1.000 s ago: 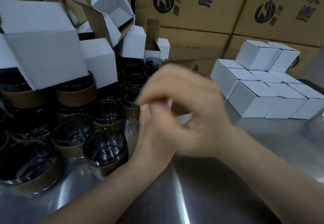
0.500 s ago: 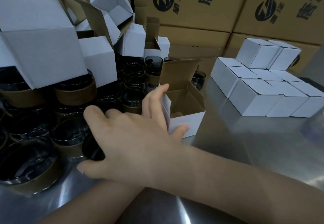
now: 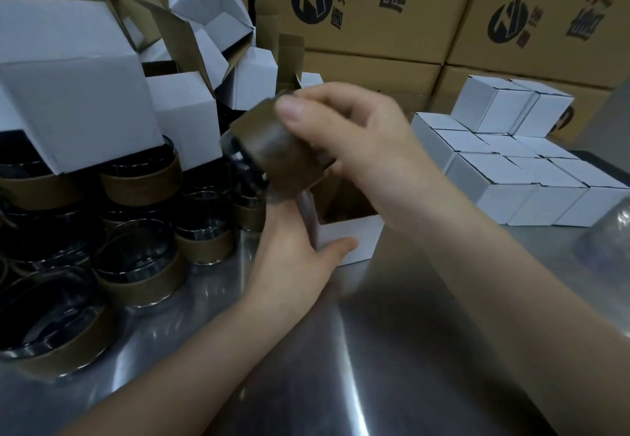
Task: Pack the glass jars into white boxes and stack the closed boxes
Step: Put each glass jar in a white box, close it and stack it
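nearest me, the left hand [image 3: 293,258] grips a corner of the open white box [image 3: 354,239], thumb on its front wall, steadying it on the steel table [image 3: 409,350]. half a second ago the right hand [image 3: 361,142] was down among the banded jars [image 3: 204,231] left of both hands. now its fingers wrap one glass jar [image 3: 272,152], tilted just above the box mouth. dropping it in looks next. beyond the right hand, closed boxes [image 3: 531,176] sit stacked.

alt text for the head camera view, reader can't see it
A right hand holds a tilted glass jar with a brown paper band above an open white cardboard box, which the left hand grips on a steel table. More banded jars crowd the left; closed white boxes are stacked at right.
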A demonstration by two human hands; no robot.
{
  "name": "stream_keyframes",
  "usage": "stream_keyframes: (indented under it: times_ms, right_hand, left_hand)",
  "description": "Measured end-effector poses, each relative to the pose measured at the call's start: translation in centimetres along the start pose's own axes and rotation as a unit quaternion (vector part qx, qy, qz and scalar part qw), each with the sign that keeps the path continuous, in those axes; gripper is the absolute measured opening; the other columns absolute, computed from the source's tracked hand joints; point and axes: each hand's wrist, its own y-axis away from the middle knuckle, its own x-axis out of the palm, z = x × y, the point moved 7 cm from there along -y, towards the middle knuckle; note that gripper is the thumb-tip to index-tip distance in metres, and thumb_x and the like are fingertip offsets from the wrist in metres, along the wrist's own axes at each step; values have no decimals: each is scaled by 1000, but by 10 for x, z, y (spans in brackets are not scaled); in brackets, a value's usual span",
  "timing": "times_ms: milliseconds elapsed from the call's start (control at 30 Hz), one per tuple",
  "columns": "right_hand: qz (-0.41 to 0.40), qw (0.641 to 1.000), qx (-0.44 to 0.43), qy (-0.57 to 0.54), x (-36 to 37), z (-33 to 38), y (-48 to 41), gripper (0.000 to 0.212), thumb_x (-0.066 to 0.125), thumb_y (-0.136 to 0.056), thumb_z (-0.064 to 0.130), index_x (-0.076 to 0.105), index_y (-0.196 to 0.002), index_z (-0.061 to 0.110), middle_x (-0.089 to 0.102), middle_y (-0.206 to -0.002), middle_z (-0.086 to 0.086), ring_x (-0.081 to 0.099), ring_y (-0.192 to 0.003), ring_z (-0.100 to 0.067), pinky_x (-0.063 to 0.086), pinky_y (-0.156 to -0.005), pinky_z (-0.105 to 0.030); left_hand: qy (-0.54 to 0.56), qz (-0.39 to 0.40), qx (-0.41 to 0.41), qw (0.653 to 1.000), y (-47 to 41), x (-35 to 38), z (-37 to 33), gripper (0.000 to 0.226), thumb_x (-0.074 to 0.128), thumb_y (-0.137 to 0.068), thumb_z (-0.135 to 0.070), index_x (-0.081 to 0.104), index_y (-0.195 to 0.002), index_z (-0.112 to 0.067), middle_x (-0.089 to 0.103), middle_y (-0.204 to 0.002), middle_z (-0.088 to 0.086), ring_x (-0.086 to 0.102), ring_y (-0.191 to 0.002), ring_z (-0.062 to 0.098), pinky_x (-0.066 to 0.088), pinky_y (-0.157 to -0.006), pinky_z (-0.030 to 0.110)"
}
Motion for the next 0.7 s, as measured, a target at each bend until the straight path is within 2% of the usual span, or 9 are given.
stream_keyframes:
  times_ms: [100, 200, 367, 500, 600, 700]
  right_hand:
    - [6, 999, 12, -45, -16, -8, -3, 21, 60, -88, 34, 71, -91, 17, 68, -82, 2, 67, -80, -13, 55, -66, -34]
    - [1, 999, 10, -49, -29, -12, -4, 19, 58, -90, 32, 69, -93, 16, 66, -82, 5, 66, -79, -9, 54, -64, -29]
    - [4, 999, 23, -47, -40, -24, -4, 28, 62, -83, 25, 66, -108, 12, 65, -101, -5, 66, -90, -14, 56, -69, -35]
    - [20, 999, 20, -18, -46, -23, -5, 26, 63, -82, 21, 66, -107, 17, 67, -100, 1, 67, -89, -12, 55, -64, -30]
    - [24, 998, 30, 55, -52, -24, -5, 29, 67, -79, 25, 67, -108, 24, 68, -100, 4, 67, -88, -9, 53, -62, -25]
    - [36, 990, 32, 136, -56, -25, -5, 32, 70, -77, 30, 66, -109, 30, 67, -110, -2, 67, -97, -17, 57, -75, -32]
  left_hand:
    - [8, 13, 0, 1000, 0, -1, 2, 84, 85, -70, -18, 28, -119, -53, 46, -136, -11, 43, -129, 0, 39, -107, 26]
    - [13, 18, -11, 1000, -1, -3, 1, 92, 86, -69, -16, 22, -124, -54, 40, -141, -10, 41, -132, 5, 40, -110, 37]
    - [15, 20, -17, 1000, 0, -4, 1, 93, 86, -69, -15, 21, -125, -51, 42, -137, -14, 44, -129, 4, 42, -109, 37]
    - [30, 19, -22, 999, -1, -4, 2, 89, 86, -68, -14, 25, -126, -43, 46, -134, -9, 50, -126, 10, 44, -106, 40]
    - [36, 16, -23, 999, -1, -4, 4, 84, 85, -67, -13, 27, -121, -40, 50, -129, -6, 55, -120, 13, 46, -102, 41]
    - [30, 13, -27, 999, -1, -5, 5, 82, 86, -66, -15, 27, -118, -39, 51, -125, -6, 57, -117, 13, 48, -99, 41]
